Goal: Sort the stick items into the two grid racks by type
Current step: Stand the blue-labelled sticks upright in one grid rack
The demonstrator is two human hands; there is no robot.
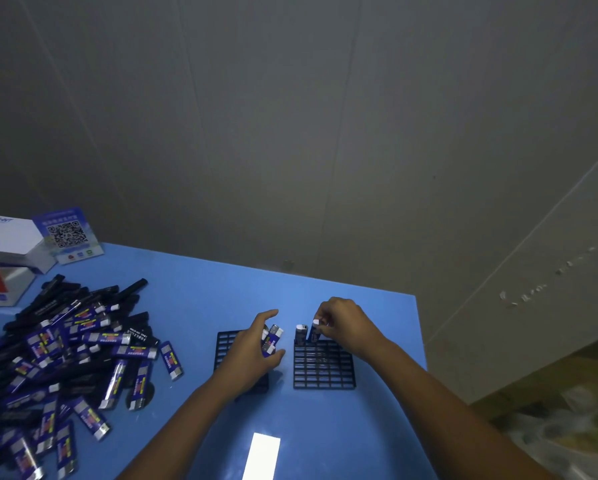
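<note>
Two black grid racks are seen side by side on the blue table (325, 289), a narrow strip of tabletop between them. The left rack (225, 344) is largely covered by the left hand (252, 348), whose fingers are curled round a small bunch of blue sticks (273, 337), white caps pointing up and away. Whether any of that bunch is seated in a cell cannot be told.

Over at the right rack (323, 365), a blue stick (314, 332) is being pinched at its white cap by the fingertips of the right hand (342, 323), and it is held upright at the rack's far edge. Just beside it, to the left, a second stick (301, 334) is stood upright in the far-left corner, untouched. The remaining cells of this rack are seen open.

The unsorted pile (65, 358) is spread across the table's left side, well apart from both racks: blue-wrapped sticks with white or silver ends are mixed with plain black ones, lying crossed at every angle.

Behind the pile, a QR-code card (67, 235) is propped upright, and a white box (11, 239) is stacked beside it near the table's far-left corner.
</note>
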